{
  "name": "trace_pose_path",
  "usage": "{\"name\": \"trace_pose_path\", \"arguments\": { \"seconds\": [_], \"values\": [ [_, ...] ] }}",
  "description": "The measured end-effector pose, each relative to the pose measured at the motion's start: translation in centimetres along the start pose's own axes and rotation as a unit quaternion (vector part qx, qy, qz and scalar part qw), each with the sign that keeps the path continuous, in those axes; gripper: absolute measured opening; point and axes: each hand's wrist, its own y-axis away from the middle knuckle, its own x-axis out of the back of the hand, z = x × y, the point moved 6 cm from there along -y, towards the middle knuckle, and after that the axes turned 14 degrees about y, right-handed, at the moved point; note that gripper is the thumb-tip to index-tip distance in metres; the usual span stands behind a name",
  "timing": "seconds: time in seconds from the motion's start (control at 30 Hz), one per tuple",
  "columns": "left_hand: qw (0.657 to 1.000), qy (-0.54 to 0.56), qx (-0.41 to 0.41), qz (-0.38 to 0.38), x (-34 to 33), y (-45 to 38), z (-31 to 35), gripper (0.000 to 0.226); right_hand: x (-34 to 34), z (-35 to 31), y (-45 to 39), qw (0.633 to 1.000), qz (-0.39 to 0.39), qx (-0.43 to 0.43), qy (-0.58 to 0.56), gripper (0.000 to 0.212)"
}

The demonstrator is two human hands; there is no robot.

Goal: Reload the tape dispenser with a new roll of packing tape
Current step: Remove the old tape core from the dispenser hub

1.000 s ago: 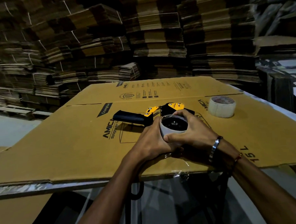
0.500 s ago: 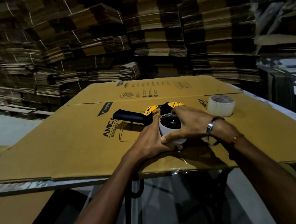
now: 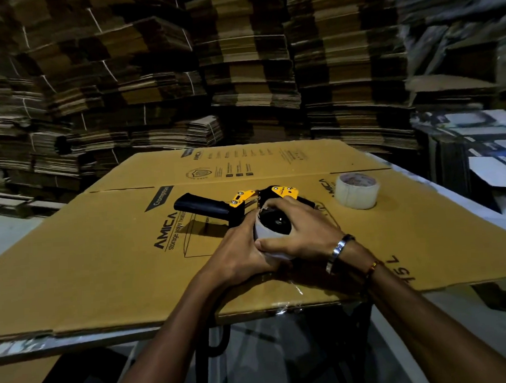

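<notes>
A black and yellow tape dispenser (image 3: 217,206) lies on its side on a flattened cardboard box (image 3: 102,259), handle pointing left. A pale cardboard core (image 3: 263,233) sits round the dispenser's black hub. My left hand (image 3: 240,251) grips the core from the left side. My right hand (image 3: 298,233) holds it from the right, thumb along its near edge and fingers reaching over the top toward the yellow blade guard. A full roll of clear packing tape (image 3: 357,191) stands flat on the cardboard to the right, apart from both hands.
The cardboard sheet covers a table whose near edge (image 3: 77,338) shows below it. Tall stacks of flattened cartons (image 3: 238,73) fill the background. More boxes and papers (image 3: 480,153) crowd the right side. A wooden pallet (image 3: 6,203) lies at the left.
My right hand shifted from cupping the core near its front to reaching over its top toward the yellow guard. The left hand stays on the core's left side.
</notes>
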Motion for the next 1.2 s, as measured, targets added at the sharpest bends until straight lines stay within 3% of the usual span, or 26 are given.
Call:
{"name": "trace_pose_path", "arguments": {
  "seconds": [0.23,0.6,0.83,1.0,1.2],
  "values": [
    [1.000,0.003,-0.009,0.015,0.2,0.1,-0.1,0.088,0.2,-0.2,0.3,1.000,0.001,0.000,-0.031,0.085],
    [1.000,0.008,-0.018,0.010,0.1,-0.2,-0.4,0.088,0.9,-0.9,-0.2,0.998,-0.018,0.038,0.047,0.090],
    [0.999,0.006,-0.041,0.009,0.1,0.0,0.2,0.080,0.6,-0.4,0.3,0.998,0.018,0.030,-0.045,0.082],
    [0.999,0.000,-0.036,0.010,0.1,-0.1,0.1,0.083,0.1,-0.1,0.1,0.996,0.000,0.015,-0.084,0.074],
    [0.999,0.007,-0.029,0.019,0.3,0.2,0.0,0.083,0.2,0.0,0.7,0.994,-0.001,-0.032,-0.102,0.114]
  ]
}}
